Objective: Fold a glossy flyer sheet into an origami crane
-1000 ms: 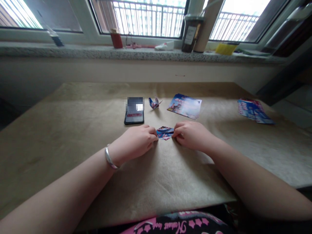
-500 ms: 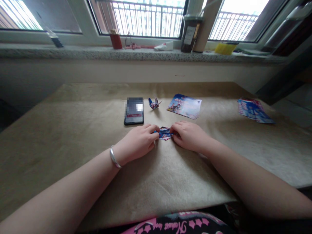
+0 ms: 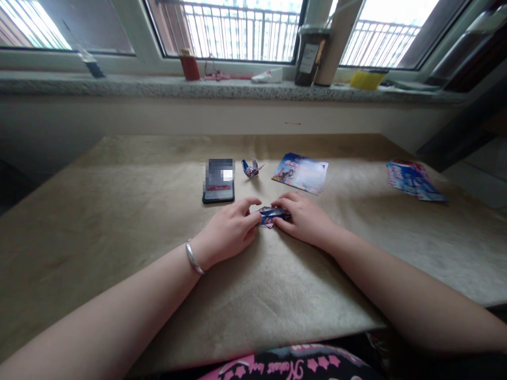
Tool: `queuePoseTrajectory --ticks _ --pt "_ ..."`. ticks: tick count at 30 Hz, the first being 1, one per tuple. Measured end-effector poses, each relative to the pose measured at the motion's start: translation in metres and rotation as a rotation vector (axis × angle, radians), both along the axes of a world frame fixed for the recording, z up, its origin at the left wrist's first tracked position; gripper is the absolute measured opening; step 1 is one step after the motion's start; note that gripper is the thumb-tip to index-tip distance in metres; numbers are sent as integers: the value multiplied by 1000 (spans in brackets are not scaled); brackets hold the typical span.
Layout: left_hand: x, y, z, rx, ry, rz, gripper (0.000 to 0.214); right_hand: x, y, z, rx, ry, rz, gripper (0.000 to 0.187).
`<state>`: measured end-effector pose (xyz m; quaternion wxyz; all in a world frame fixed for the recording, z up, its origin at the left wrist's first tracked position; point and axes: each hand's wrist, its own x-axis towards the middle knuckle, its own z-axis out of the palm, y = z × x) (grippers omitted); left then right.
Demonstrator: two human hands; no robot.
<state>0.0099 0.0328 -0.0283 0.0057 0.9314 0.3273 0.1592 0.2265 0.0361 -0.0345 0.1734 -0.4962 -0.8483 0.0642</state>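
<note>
A small piece of folded paper (image 3: 268,221), printed in blue, red and white, lies low on the table between my hands. My left hand (image 3: 231,226) holds its left end at the lower fingertip, while the upper finger arches above it. At the right end, my right hand (image 3: 308,217) pinches a raised blue strip of the paper between thumb and fingers. Its tips there are partly hidden. Just beyond my hands stands a folded paper crane (image 3: 251,169) in similar colours. A silver bangle (image 3: 194,257) circles my left wrist.
A dark phone (image 3: 218,193) lies behind my left hand. Blue printed paper sheets (image 3: 301,173) are stacked behind my right hand, and more printed papers (image 3: 415,181) lie at the far right. Behind the table, a stone windowsill (image 3: 150,91) carries a dark jar (image 3: 311,58) and small items.
My left hand has shifted slightly right, and its upper finger has lifted from the paper. The right fingers have moved left over the paper, where a blue strip now stands up.
</note>
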Motion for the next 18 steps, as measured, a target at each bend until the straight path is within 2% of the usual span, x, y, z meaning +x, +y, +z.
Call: queuePoseTrajectory --ticks 5,9,18 --pt "1 0 -1 -33 -96 60 38 0 2 -2 -29 79 29 28" --pt "1 2 -3 -44 -99 114 53 -1 0 -2 -69 156 37 27" --pt "0 3 -2 -53 -92 46 54 -3 -5 -3 -149 372 50 32"
